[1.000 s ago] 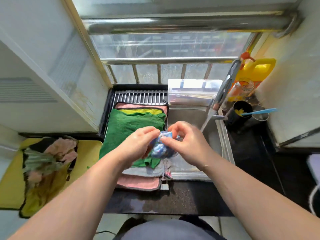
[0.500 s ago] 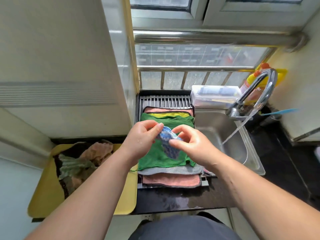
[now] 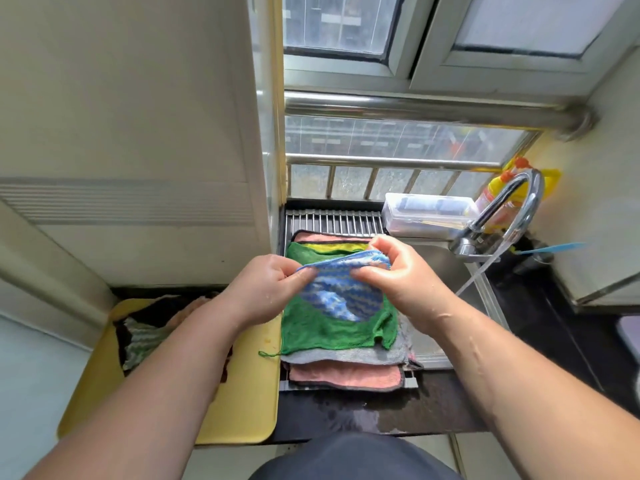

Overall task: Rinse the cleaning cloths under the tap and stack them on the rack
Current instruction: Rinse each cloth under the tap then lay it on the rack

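Cloth pile [image 3: 145, 336] on the tray [image 3: 242, 410] is half hidden behind my forearm [image 3: 180, 362]. Left hand [image 3: 266, 289] and right hand [image 3: 398, 282] each pinch the blue cloth [image 3: 343, 294] by its top edge, grip closed.

Wet black counter [image 3: 346, 417]: yellow tray [image 3: 242, 403], rack [image 3: 332, 220].
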